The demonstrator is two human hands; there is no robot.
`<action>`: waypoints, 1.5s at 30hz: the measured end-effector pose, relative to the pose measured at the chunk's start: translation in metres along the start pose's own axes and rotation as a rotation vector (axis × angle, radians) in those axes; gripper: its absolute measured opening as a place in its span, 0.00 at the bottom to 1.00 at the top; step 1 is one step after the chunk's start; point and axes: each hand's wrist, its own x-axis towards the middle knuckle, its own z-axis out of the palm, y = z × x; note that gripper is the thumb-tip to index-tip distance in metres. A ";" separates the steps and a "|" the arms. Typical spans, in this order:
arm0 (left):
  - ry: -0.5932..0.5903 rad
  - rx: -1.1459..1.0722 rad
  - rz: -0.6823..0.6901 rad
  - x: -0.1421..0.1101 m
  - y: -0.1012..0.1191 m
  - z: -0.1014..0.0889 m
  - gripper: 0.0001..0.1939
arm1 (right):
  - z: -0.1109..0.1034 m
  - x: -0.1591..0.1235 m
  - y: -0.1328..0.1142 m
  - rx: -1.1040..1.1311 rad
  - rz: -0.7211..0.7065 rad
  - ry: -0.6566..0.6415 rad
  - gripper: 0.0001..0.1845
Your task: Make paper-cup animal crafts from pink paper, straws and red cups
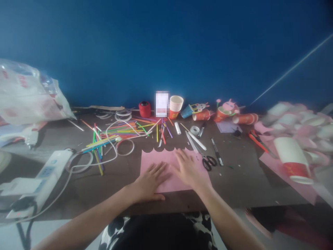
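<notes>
A sheet of pink paper [169,158] with a scalloped far edge lies flat on the dark table in front of me. My left hand [151,182] rests on its left part, fingers stretched out and the thumb near the close edge. On the right part lies my right hand [188,170], its fingers spread across the sheet. Neither hand holds anything. Just right of the paper are black-handled scissors [208,162], their blades pointing away from me. A black pen [217,152] lies a little further right.
Colourful sticks [122,130], a white cable and tape rolls spread on the left, near a power strip [49,177] and a glue gun [28,137]. Stacked paper cups [176,106] stand at the back. A red utility knife [258,141] and a loose cup [293,159] lie right.
</notes>
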 end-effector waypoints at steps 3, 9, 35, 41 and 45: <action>0.010 -0.014 0.014 0.000 0.000 -0.001 0.43 | -0.004 -0.006 0.017 -0.034 -0.023 0.059 0.31; 0.020 -0.014 0.026 -0.001 0.001 -0.003 0.41 | -0.008 -0.008 0.021 -0.030 -0.065 0.101 0.26; 0.095 0.086 0.002 -0.004 -0.002 0.001 0.46 | -0.062 0.102 0.120 -0.010 0.244 0.430 0.33; 0.049 0.029 0.002 -0.007 0.001 -0.004 0.47 | -0.046 0.120 0.129 -0.102 0.399 0.265 0.35; 0.032 -0.035 0.011 -0.007 0.006 -0.008 0.47 | -0.046 0.122 0.122 -0.061 0.377 0.291 0.32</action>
